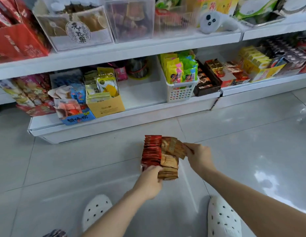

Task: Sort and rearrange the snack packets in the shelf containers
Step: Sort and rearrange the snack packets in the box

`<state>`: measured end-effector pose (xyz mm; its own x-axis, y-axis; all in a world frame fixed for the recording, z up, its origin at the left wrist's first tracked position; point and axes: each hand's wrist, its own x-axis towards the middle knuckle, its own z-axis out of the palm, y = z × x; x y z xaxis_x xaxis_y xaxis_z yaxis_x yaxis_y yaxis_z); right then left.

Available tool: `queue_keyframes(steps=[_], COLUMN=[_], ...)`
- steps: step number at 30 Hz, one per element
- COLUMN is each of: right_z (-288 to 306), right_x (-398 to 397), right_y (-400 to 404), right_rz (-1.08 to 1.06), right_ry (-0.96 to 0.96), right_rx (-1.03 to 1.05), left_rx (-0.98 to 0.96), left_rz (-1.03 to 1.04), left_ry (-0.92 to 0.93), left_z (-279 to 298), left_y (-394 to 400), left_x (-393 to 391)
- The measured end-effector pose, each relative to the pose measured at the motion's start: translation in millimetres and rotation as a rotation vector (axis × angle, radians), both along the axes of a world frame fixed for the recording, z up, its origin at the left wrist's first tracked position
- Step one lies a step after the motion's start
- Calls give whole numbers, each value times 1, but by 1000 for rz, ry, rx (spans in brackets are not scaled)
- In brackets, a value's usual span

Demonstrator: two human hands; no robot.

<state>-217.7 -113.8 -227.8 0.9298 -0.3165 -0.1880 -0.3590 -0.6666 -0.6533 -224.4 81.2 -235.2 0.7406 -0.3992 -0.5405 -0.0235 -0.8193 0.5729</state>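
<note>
Item: block of snack packets (pixel 160 156) on the floor, near side of the lower shelf (pixel 142 93) — 2 rows, red left, brown right. Left hand (pixel 149 181) grips the near end; right hand (pixel 199 155) pinches a brown packet. Advice: brace the block, re-seat loose packets upright — avoid toppling rows.

open shelf gap (pixel 142 89), yellow box (pixel 106 105), white basket (pixel 180 93)

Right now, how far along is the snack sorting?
Done: on the floor, red foil snack packets stand in one row and brown foil snack packets in the row beside it. In hand: the left hand steadies the near end, and the right hand pinches brown packets at the far end. Left: the bare gap on the white bottom shelf is unfilled.
</note>
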Motion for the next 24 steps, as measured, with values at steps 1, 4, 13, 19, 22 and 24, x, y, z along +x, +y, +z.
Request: queue_keyframes(steps=[1,4,13,19,22,24], right_z=[-12,-42,-104,-99,-82,-72], right_x=[3,14,13,8,5,11], right_y=[4,4,-4,1,-5,-9], right_rz=[16,65,292,549,691,677], right_ry=[12,-30,172,252,314,355], right_rx=[9,5,-233,-493,-439,-371], left_rx=[-1,-52,-136,-56,56,101], left_rz=[-19,1,138,-99,-182,-196], left_ry=[-11,-11,-117,-136,-41,-21], left_z=[-8,-26,-55,-49,-56,-59], left_y=[0,2,7,-9,-16,-19], left_x=[1,6,21,34,37,37])
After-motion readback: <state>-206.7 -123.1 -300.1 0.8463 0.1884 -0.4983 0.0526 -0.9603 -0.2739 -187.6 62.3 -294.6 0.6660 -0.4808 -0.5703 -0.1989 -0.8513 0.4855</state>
